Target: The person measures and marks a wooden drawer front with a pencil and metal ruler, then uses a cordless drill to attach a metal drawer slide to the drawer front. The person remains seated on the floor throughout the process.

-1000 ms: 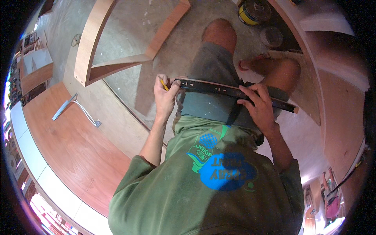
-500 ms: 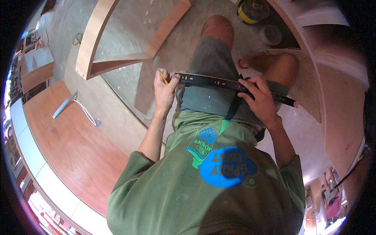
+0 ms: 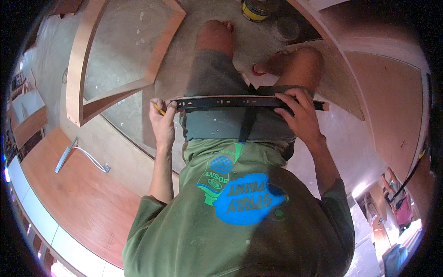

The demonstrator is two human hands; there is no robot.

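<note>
A long, slotted black rail (image 3: 226, 102) stretches from the left hand (image 3: 162, 119), also clutching a slim yellow stick (image 3: 159, 109), past the gripping right hand (image 3: 302, 115).

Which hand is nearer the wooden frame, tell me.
Left. The left hand, at one end of the black rail, is just below and right of the wooden frame in view; the right hand, toward the rail's other end, is farther right.
</note>
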